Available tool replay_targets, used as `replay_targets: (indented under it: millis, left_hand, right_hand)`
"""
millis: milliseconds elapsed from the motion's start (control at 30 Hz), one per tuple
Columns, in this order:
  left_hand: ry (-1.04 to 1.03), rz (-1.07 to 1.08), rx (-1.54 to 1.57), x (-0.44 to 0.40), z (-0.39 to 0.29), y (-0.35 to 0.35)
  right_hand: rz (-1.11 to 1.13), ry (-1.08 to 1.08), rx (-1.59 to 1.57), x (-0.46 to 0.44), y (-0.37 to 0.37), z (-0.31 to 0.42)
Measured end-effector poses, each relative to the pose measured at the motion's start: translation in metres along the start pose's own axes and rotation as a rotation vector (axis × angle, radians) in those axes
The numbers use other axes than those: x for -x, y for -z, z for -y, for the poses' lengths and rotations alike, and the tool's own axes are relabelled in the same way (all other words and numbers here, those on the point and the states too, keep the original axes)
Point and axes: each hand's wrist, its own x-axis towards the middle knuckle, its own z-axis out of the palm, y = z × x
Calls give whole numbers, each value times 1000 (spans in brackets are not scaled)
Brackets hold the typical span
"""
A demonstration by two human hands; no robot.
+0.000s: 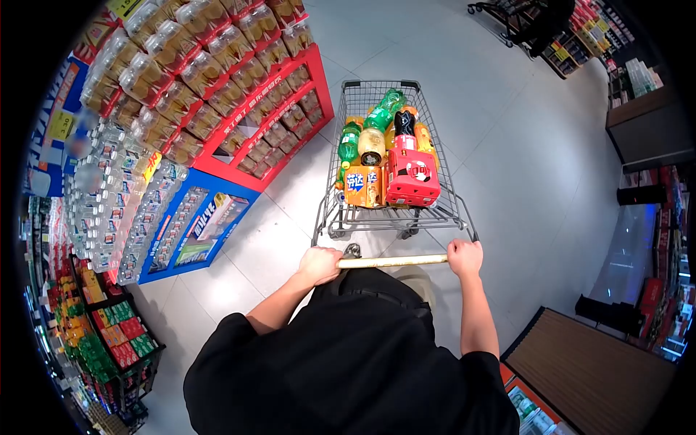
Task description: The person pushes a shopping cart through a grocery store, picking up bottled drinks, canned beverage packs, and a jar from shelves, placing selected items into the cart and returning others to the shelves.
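Both my hands grip the pale handlebar [395, 261] of a wire shopping cart [444, 174]. My left hand [320, 265] is wrapped round its left end, my right hand [465, 257] round its right end. In the basket lie green soda bottles [349, 142], a bottle with a pale yellowish body [373, 145] and a dark cola bottle [404, 125]. Nearest me in the cart are an orange carton [362, 185] and a red carton [412, 178]. Orange bottles show partly behind them.
On the left stands a red display [290, 119] stacked with drinks, beside a blue display [196, 225] of water bottles. A rack of drink packs [119, 333] is at lower left. A brown counter [587, 370] stands at lower right. Grey tiled floor [507, 152] surrounds the cart.
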Motion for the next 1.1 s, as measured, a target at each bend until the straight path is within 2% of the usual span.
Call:
replay_targets:
  millis: [167, 267, 333, 433, 567, 633, 733, 800, 900, 967, 1067, 1100]
  left_hand:
    - [130, -104, 15, -41, -41, -4]
    - [217, -62, -48, -70, -67, 4]
    - [266, 53, -86, -91, -87, 22]
    - [281, 34, -34, -120, -101, 18]
    - [371, -149, 34, -153, -121, 1]
    - [307, -354, -64, -175, -121, -21]
    - [193, -471, -23, -203, -109, -13]
    - [167, -534, -32, -215, -103, -9]
    - [236, -536, -26, -247, -91, 1]
    - [307, -620, -53, -260, -92, 11]
    - [331, -657, -80, -271, -76, 13]
    - [343, -640, -79, -277, -73, 14]
  right_hand:
    - [-34, 100, -38, -48, 22, -52]
    - [-51, 137, -12, -78, 28, -82]
    - [-71, 151, 5, -113, 34, -95]
    - [-114, 170, -20, -130, 41, -124]
    - [-244, 229, -78, -175, 45, -149]
    - [-297, 239, -65, -201, 34, -171]
    - [-347, 284, -42, -240, 23, -192]
    - [-300, 260, -32, -257, 23, -186]
    - [-200, 200, 1, -288, 30, -184]
    - [-108, 171, 4, -302, 32, -178]
    - [27, 68, -181, -320, 46, -154]
    - [7, 74, -154, -326, 45, -152]
